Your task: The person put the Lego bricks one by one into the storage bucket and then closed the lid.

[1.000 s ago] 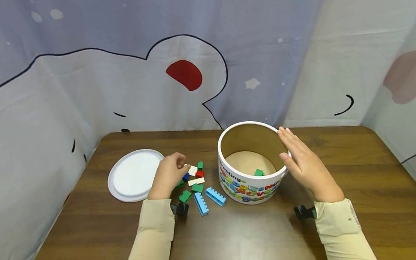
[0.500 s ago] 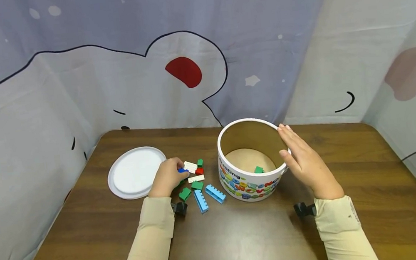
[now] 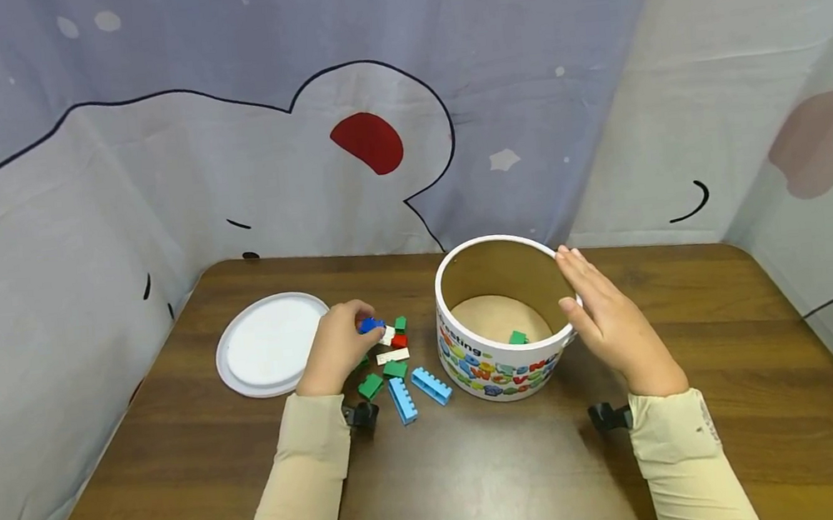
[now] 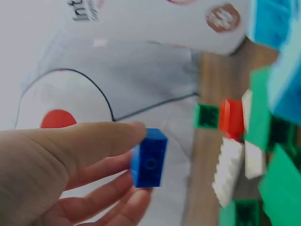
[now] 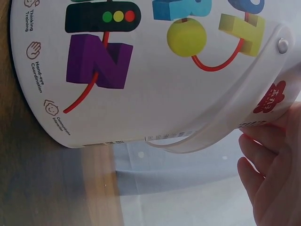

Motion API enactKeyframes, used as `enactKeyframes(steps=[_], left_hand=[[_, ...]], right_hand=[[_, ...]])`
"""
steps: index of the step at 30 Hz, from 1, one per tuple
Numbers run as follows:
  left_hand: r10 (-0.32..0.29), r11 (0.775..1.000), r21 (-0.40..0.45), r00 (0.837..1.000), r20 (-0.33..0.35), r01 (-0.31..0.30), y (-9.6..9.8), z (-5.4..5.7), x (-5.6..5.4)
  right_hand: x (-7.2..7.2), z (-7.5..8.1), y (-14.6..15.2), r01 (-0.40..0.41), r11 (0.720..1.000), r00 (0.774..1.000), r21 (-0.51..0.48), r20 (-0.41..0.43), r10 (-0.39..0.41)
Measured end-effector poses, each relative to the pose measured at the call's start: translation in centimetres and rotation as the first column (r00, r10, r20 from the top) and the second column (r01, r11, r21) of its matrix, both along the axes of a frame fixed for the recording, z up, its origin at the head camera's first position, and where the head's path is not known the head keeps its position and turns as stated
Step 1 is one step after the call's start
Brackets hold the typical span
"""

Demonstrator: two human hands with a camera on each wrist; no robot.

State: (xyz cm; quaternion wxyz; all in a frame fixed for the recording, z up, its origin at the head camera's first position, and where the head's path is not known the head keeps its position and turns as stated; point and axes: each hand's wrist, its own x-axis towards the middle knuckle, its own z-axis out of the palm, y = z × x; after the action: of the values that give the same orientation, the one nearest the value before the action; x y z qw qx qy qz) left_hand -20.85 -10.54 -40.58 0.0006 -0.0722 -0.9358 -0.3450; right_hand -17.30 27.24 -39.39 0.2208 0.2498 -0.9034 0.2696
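Note:
Between the thumb and fingers of my left hand (image 3: 336, 347) is a blue toy brick (image 4: 150, 157), held up over the loose bricks. In the left wrist view, a red brick (image 4: 231, 117), a small green brick (image 4: 207, 116) and a white brick (image 4: 228, 165) lie beyond it. My right hand (image 3: 618, 333) rests with straight fingers against the right side of a round white bucket (image 3: 505, 375) printed with colourful letters. Inside the bucket, a green brick (image 3: 518, 338) lies on the bottom. The right wrist view shows fingers by the bucket's white plastic handle (image 5: 207, 129).
A white round lid (image 3: 274, 345) lies left of the left hand. Two light blue bricks (image 3: 403, 401) and several green bricks (image 3: 371, 386) lie between the left hand and the bucket. A printed curtain (image 3: 507, 101) hangs behind the brown wooden table (image 3: 483, 480).
My left hand reached down among the bricks, took hold of the blue brick and lifted it slightly. The right hand stays at the bucket. The head view has shifted a little.

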Motion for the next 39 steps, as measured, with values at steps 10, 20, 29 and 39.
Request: enactKeyframes(steps=[10, 20, 29, 39], left_hand=[[-0.016, 0.99, 0.132, 0.973, -0.229, 0.047, 3.2, 3.2, 2.0], [-0.08, 0.967, 0.186, 0.897, -0.436, 0.176, 7.0, 6.5, 3.5], [-0.228, 0.94, 0.159, 0.903, -0.364, 0.301, 10.4, 6.7, 2.1], [-0.232, 0.932, 0.149, 0.86, -0.454, 0.33, 11.6, 5.4, 0.2]], right_hand=[[0.0, 0.1, 0.0, 0.003, 1.0, 1.0, 0.0, 0.004, -0.003], [0.0, -0.1, 0.0, 0.003, 1.0, 1.0, 0.001, 0.005, -0.003], [-0.1, -0.2, 0.0, 0.003, 1.0, 1.0, -0.002, 0.009, -0.003], [-0.1, -0.2, 0.0, 0.004, 1.0, 1.0, -0.001, 0.004, -0.004]])
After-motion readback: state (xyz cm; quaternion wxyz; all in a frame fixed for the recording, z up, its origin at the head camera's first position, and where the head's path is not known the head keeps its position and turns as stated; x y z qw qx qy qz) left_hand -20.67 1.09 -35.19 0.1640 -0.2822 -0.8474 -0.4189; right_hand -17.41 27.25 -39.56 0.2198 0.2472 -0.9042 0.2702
